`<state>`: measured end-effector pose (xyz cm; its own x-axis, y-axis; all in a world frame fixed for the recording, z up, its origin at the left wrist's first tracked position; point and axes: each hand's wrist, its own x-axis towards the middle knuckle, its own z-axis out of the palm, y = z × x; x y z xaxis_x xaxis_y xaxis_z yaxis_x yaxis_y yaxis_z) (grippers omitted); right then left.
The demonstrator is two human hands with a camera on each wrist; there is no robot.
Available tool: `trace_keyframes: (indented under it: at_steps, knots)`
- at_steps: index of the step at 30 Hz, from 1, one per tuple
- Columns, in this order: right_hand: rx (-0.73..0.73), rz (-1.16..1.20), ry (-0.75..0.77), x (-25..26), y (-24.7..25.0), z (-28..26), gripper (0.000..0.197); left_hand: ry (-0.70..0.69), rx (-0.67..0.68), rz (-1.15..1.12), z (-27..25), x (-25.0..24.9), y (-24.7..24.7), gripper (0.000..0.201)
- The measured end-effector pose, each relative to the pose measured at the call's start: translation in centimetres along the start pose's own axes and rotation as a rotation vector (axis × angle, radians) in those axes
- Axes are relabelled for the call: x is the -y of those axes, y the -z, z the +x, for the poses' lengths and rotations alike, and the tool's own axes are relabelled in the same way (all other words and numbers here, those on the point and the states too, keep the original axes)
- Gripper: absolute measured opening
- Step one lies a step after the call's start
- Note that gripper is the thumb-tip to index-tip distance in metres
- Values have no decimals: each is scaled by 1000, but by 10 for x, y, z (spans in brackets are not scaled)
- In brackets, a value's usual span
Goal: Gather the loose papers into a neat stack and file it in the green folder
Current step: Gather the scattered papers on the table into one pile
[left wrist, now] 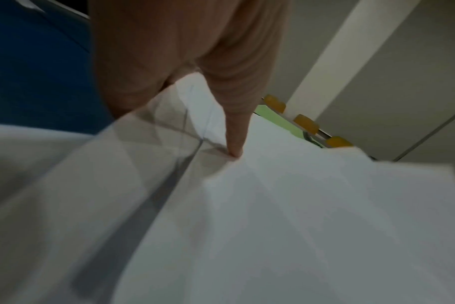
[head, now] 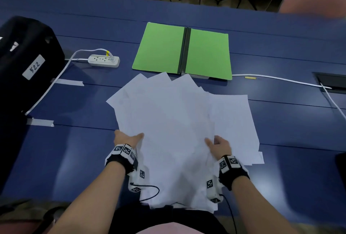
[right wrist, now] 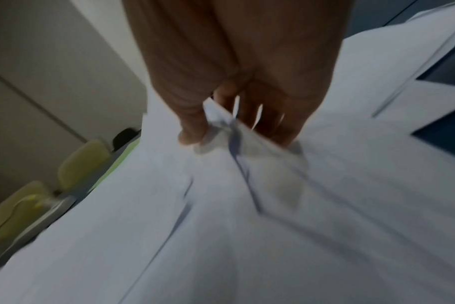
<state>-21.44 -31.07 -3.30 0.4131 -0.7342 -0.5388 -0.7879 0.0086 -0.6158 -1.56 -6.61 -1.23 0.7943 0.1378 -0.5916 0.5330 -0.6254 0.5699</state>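
Note:
Several white papers point(head: 174, 121) lie fanned out and overlapping on the blue table, between me and the green folder point(head: 183, 51), which lies open and flat farther back. My left hand point(head: 129, 137) grips the left side of the fan, thumb point(left wrist: 234, 131) on top and fingers hidden beneath the sheets point(left wrist: 273, 205). My right hand point(head: 218, 144) pinches the right part of the pile, thumb point(right wrist: 192, 127) above and fingers under the papers point(right wrist: 221, 226). More sheets point(head: 241, 130) spread out to the right of that hand.
A white power strip point(head: 104, 60) with its cable lies left of the folder. A black bag point(head: 24, 59) stands at the far left. A white cable point(head: 280, 80) runs right to a table hatch point(head: 331, 82). Tape strips point(head: 69, 82) mark the blue table point(head: 299, 121).

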Motion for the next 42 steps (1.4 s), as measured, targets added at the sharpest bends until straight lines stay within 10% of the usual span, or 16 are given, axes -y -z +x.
trace_keyframes:
  at_steps: [3,8,17,25,30,36,42]
  knots:
    - [-311,-58,-186,-10,46,18,57,11,106,-119,7,4,8,69]
    - [-304,-202,-296,-31,87,32,91,60,232,-160,11,19,8,55]
    - [-181,-227,-261,-21,69,38,45,35,184,33,15,16,5,3]
    - [-218,47,-363,1,42,14,80,-12,199,-65,19,24,7,31]
    - [9,-6,-296,6,40,5,68,-38,106,-140,24,30,6,11]
    - [-251,63,-283,-6,57,-6,48,-83,10,-163,38,31,30,29]
    - [-130,-28,-182,2,40,-25,53,-76,-22,-90,49,35,33,9]
